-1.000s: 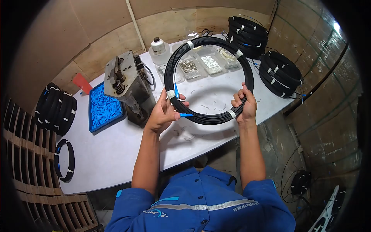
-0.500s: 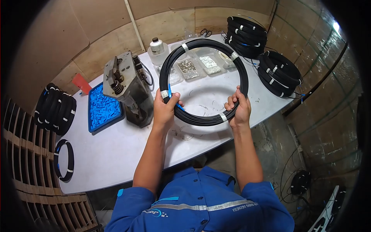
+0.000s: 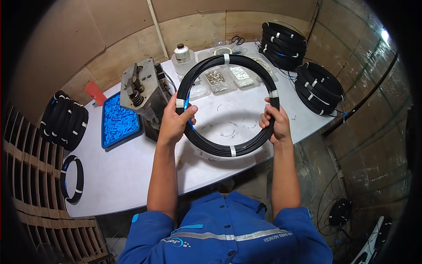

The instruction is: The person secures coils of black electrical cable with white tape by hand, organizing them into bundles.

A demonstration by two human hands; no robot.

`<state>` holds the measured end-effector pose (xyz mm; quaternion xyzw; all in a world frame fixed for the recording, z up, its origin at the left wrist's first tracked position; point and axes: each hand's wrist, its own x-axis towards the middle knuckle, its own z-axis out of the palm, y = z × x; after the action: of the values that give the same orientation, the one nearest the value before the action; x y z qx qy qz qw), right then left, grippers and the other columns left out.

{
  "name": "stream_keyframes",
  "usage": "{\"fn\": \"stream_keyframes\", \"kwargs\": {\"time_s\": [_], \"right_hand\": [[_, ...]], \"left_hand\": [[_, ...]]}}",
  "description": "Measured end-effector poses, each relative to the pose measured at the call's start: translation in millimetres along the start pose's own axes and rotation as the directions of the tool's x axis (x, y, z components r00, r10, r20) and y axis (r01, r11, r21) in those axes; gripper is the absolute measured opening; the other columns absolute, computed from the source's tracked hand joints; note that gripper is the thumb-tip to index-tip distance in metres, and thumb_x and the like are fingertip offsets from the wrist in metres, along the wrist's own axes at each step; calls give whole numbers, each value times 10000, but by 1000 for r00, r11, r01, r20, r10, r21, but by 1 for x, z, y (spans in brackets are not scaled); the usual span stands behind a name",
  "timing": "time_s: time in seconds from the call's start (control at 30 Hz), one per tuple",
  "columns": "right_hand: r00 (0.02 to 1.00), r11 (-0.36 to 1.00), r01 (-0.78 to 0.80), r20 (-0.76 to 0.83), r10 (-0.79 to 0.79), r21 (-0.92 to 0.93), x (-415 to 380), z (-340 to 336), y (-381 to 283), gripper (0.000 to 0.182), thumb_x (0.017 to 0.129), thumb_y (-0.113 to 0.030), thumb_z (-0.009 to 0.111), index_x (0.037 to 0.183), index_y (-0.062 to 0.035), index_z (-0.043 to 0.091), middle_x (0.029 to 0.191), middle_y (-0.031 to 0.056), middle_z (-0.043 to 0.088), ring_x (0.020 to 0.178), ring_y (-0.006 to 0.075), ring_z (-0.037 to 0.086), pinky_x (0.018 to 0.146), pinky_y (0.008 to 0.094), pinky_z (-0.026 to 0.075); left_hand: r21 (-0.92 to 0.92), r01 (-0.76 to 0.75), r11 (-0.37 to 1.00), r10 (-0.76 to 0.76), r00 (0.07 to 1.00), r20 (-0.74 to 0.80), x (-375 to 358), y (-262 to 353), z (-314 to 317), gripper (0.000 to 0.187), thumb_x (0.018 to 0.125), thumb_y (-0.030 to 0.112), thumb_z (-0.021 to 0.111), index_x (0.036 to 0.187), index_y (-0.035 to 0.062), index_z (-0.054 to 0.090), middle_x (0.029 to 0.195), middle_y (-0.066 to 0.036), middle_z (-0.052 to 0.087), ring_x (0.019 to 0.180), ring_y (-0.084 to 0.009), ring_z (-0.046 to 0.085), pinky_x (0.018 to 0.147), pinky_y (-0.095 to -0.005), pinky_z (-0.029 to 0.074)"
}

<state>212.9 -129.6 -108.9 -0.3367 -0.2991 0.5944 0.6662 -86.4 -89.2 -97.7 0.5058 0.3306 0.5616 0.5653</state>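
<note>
A coil of black cable [image 3: 198,67] bound with several white tape bands is held up over the table between my two hands. My left hand [image 3: 176,118] is closed round its left side, thumb across the front, beside a blue connector [image 3: 187,102] on the inner edge. Round the right side of the coil, my right hand [image 3: 277,123] has its fingers curled in a grip, just below a white band. The coil's face is tilted toward me, and its shadow falls on the white table [image 3: 132,176].
To the left are a metal press [image 3: 147,88], a tray of blue parts [image 3: 118,119], stacked coils [image 3: 64,121] and a single coil [image 3: 72,179]. Behind my coil are small-part trays [image 3: 216,80], a white bottle [image 3: 181,53] and scissors [image 3: 238,41]. More coils [image 3: 283,46] stand back right.
The coil has turned counterclockwise in my hands and come slightly nearer to me. My left hand has shifted left, and my right hand has moved a little right. Both still grip it.
</note>
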Motion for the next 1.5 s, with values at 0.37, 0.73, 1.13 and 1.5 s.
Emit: {"fn": "stream_keyframes", "kwargs": {"time_s": [0.37, 0.73, 1.13, 1.5], "right_hand": [[980, 900, 191, -23, -198, 391, 0, 14, 39, 264, 853, -29, 503, 1088, -148, 519, 640, -15, 376, 514, 101, 358, 471, 263, 369], [971, 963, 234, 15, -238, 136, 2, 21, 13, 341, 949, -138, 574, 1230, 14, 455, 761, 59, 541, 691, 163, 565, 667, 332, 514], [991, 986, 115, 50, -122, 117, 1, 29, 4, 233, 868, -17, 567, 1096, -33, 518, 655, 10, 460, 487, 103, 450, 403, 263, 405], [944, 986, -79, 328, 26, 150, -6, 115, 50, 342, 912, -69, 554, 1242, -12, 487, 676, 13, 433, 515, 103, 444, 406, 259, 415]], "left_hand": [[-371, -99, 923, 75, 994, -80, -23, -35, 38, 462, 916, 132, 677, 1294, 7, 443, 997, -155, 639, 845, -265, 686, 814, -423, 572], [-495, 52, 867, -101, 992, -74, -9, -9, 20, 322, 963, 196, 554, 666, 142, 444, 542, 56, 327, 439, -64, 345, 455, -252, 345], [-424, 74, 903, -104, 993, -48, -10, 16, -7, 302, 951, 256, 627, 1114, 17, 540, 667, -4, 507, 509, -94, 469, 501, -263, 448], [-379, -222, 898, 0, 864, -504, -118, 57, -29, 236, 940, 96, 593, 1166, 115, 528, 608, 33, 383, 461, -71, 384, 435, -256, 375]]}}
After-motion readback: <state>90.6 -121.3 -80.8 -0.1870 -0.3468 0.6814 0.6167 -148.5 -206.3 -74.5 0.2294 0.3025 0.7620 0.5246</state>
